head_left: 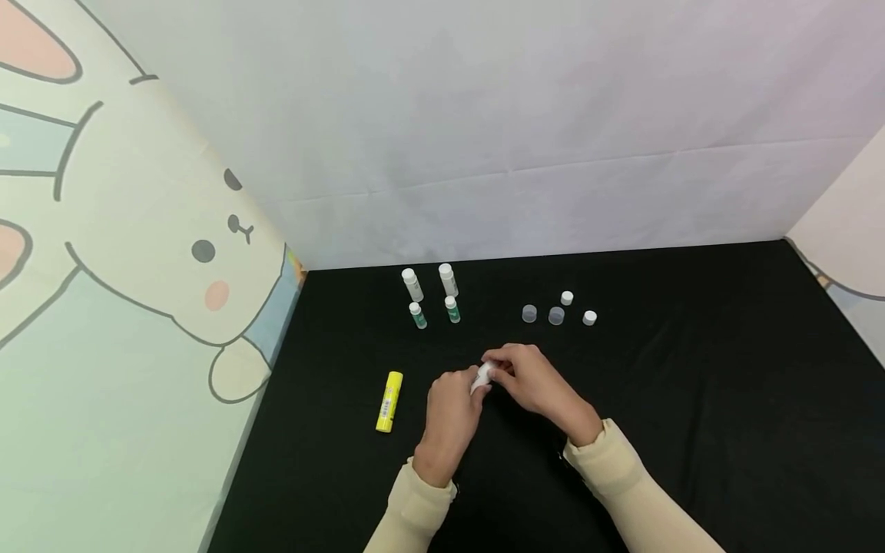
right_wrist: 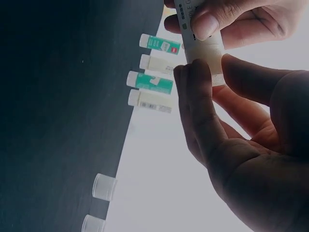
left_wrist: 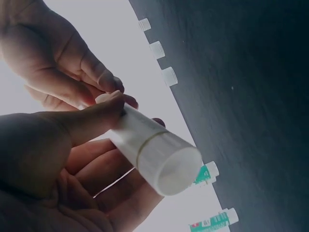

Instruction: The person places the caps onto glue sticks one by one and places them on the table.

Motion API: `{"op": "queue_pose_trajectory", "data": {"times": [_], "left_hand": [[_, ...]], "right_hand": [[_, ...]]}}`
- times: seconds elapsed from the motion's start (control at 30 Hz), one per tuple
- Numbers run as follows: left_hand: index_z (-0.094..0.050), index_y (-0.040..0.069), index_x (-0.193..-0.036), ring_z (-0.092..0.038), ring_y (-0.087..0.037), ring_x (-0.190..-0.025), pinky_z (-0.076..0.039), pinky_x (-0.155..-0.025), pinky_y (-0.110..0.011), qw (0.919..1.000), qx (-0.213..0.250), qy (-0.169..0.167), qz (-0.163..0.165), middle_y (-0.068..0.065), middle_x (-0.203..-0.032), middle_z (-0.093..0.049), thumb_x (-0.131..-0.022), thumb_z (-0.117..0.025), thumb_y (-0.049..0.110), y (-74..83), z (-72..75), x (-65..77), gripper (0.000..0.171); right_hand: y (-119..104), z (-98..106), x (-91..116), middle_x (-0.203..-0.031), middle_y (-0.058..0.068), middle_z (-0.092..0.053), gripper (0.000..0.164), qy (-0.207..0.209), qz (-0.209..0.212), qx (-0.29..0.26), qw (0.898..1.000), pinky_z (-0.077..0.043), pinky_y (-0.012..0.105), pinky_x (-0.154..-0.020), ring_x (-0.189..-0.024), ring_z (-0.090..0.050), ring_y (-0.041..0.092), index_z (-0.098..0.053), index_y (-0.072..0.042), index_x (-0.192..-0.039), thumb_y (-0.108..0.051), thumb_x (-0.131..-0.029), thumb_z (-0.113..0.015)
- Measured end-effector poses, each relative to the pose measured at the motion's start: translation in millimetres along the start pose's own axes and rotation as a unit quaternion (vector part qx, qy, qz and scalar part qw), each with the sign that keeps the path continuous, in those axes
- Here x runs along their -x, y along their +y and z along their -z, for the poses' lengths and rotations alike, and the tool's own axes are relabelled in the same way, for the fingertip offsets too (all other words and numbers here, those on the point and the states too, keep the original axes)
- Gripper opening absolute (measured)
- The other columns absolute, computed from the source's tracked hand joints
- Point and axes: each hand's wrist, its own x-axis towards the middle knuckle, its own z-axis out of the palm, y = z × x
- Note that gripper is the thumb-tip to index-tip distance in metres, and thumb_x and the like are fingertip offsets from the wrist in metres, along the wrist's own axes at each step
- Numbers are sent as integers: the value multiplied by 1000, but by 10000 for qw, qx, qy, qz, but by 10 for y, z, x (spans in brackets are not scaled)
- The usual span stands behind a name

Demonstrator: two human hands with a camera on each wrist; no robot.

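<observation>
Between both hands, over the middle of the black table, is a white glue stick with printed text on its side. My left hand grips its body between thumb and fingers. The hollow end of the tube faces the camera in the left wrist view. At the other end my right hand pinches it with thumb and fingertips. A narrower ribbed end shows between those fingers in the right wrist view. To the left of the left hand lies a yellow glue stick.
Two white glue sticks stand at the back left, with two smaller green-and-white ones in front. Right of them sit two translucent caps and two white caps. A pale cloth wall borders the table's back edge.
</observation>
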Motion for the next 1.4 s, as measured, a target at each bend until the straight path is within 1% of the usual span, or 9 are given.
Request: {"op": "queue_pose_trajectory", "data": {"times": [0.2,0.43,0.53,0.73,0.93,1.03,1.17,1.23,1.4], "left_hand": [[-78,1,-110,-74,-26,-82,-61,-71,-40,9996,-36,-120,256,-15,-98,-78,-94,-81,11,-89,37,56,19],[-78,0,-108,-73,-26,-79,-60,-68,-39,9993,-18,-83,376,-16,-95,-77,-94,-81,10,-174,66,90,18],[-78,1,-105,-73,-26,-79,-60,-68,-39,9990,1,-78,438,-15,-93,-77,-94,-81,10,-203,82,97,15],[-77,4,-96,-71,-25,-72,-57,-62,-35,9992,8,-9,403,-12,-85,-75,-93,-82,10,-241,98,100,8],[-78,5,-96,-68,-19,-70,-55,-61,-32,9974,63,-24,713,-11,-86,-75,-93,-83,10,-275,121,115,7],[-78,5,-96,-68,-19,-70,-56,-62,-32,9969,10,-23,781,-11,-86,-76,-92,-83,10,-300,133,126,8],[-77,3,-93,-67,-19,-67,-54,-59,-32,9971,-50,4,754,-11,-81,-73,-92,-83,8,-323,162,145,7],[-77,2,-91,-65,-20,-65,-52,-58,-32,9970,-41,7,768,-11,-78,-72,-92,-82,7,-335,174,157,7],[-76,-1,-88,-67,-26,-67,-54,-60,-36,9963,-107,119,848,-13,-76,-71,-91,-83,5,-378,180,186,9]], "right_hand": [[-21,-105,-59,-103,10,-75,23,-134,161,34,9998,-58,28,-74,-82,-67,10,-75,5,-120,3,-98,-71],[-73,-185,-130,-101,10,-74,22,-249,262,41,9993,-55,24,-71,-78,-63,7,-75,6,-119,4,-97,-70],[-85,-208,-160,-100,10,-74,22,-303,282,46,9991,-55,24,-71,-78,-63,8,-75,6,-118,4,-98,-70],[-113,-235,-192,-102,12,-75,21,-327,248,50,9991,-56,25,-72,-80,-65,10,-76,6,-118,4,-98,-70],[-147,-293,-235,-105,13,-75,22,-433,219,9,9988,-55,24,-72,-81,-65,11,-75,5,-120,2,-100,-69],[-149,-337,-260,-106,14,-75,22,-478,232,-34,9986,-55,23,-72,-80,-65,11,-75,5,-121,1,-100,-68],[-157,-396,-291,-105,14,-75,22,-518,254,-93,9983,-55,24,-71,-80,-65,12,-75,6,-121,2,-100,-67],[-171,-427,-306,-106,13,-75,23,-567,193,-115,9981,-55,25,-72,-81,-65,13,-75,5,-121,2,-101,-67],[-199,-514,-350,-109,14,-75,23,-709,78,-156,9973,-57,29,-76,-85,-66,14,-75,4,-123,2,-101,-67]]}}
